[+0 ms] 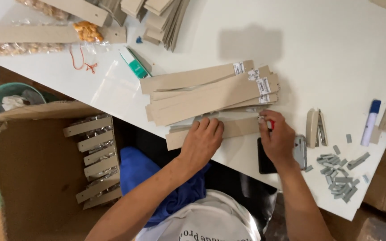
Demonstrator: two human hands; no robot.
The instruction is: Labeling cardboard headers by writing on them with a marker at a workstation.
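Card strips (211, 91) lie stacked on the table (336, 40), stapler (314, 128) to their right, open box (36, 178) below-left.

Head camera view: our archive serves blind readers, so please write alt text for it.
Left hand presses a tan cardboard strip on the white table; right hand pinches its end beside a strip stack. Nearby: stapler, loose staples, cardboard box.

You've got a white flat table (336, 40) here, with a fanned pile of long tan cardboard strips (211, 91) on it, a beige stapler (314, 128), loose grey staple blocks (341, 172), a blue-capped white marker (371, 121) and a green-and-white cutter (134, 63).
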